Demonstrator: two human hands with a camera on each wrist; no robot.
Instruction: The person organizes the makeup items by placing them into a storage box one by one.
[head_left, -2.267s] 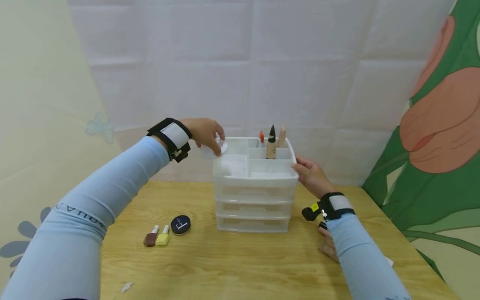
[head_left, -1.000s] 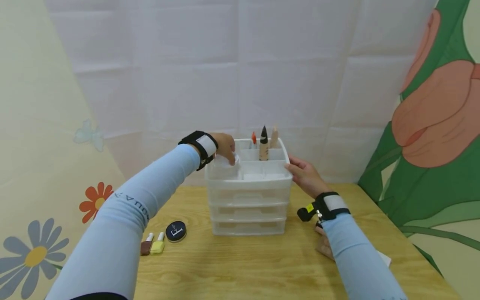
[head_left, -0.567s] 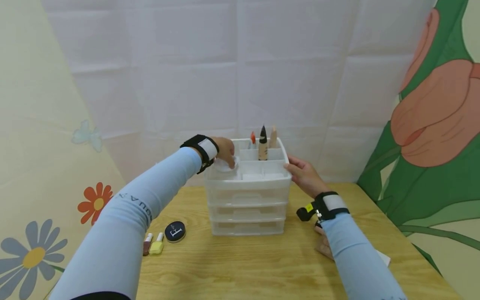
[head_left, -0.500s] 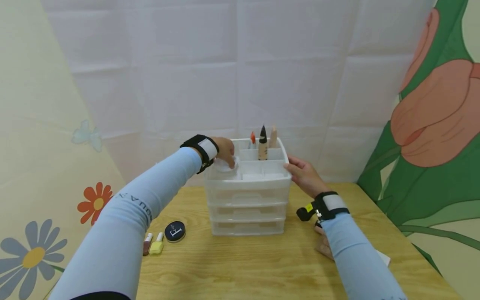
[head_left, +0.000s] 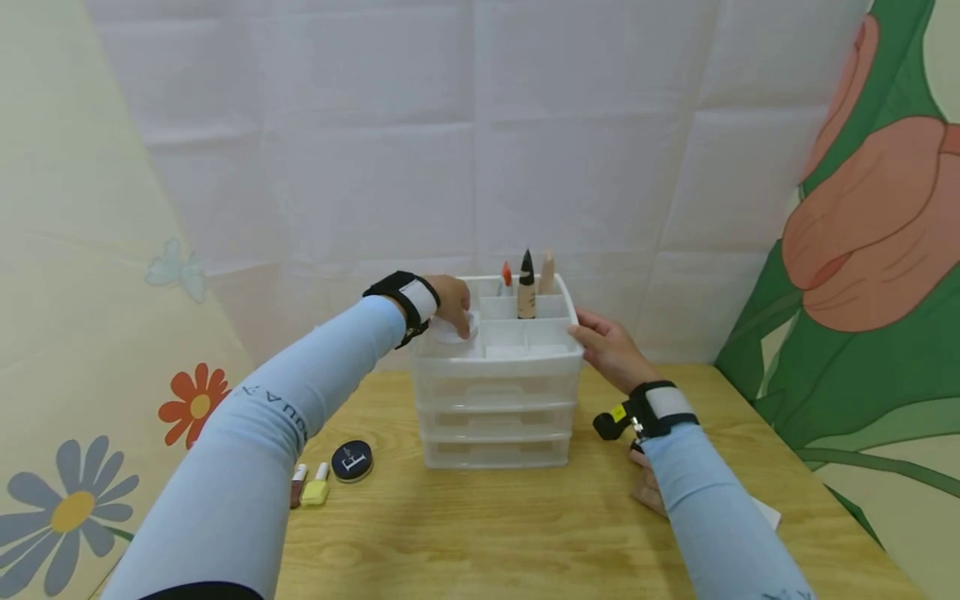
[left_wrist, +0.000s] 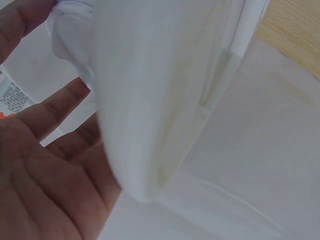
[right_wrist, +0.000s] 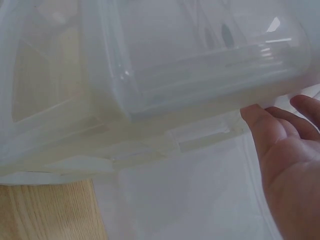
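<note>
A white translucent drawer organizer (head_left: 495, 392) stands on the table, its top divided into compartments. My left hand (head_left: 452, 305) reaches into the left compartment and pinches a clear round plastic piece (head_left: 450, 333), mostly hidden by the hand and the rim. In the left wrist view, this clear plastic piece (left_wrist: 72, 32) sits at the fingertips, behind the organizer's wall (left_wrist: 145, 100). My right hand (head_left: 611, 348) grips the organizer's right upper rim, thumb towards the front. From the right wrist, the right hand (right_wrist: 290, 150) shows its fingertips at the organizer's edge (right_wrist: 200, 112).
A black-tipped beige tube (head_left: 527, 292), an orange-tipped item (head_left: 506, 275) and a beige pointed item (head_left: 547, 273) stand in the organizer's back compartments. On the table (head_left: 450, 533) lie a dark compact (head_left: 352, 461), yellow nail polish (head_left: 316, 487) and brown nail polish (head_left: 297, 487). Beige items (head_left: 648, 492) lie partly under the right arm.
My left hand has moved right and down, bringing the clear plastic piece from beside the rim into the left compartment. It barely moves in the last half second. The right hand keeps its hold.
</note>
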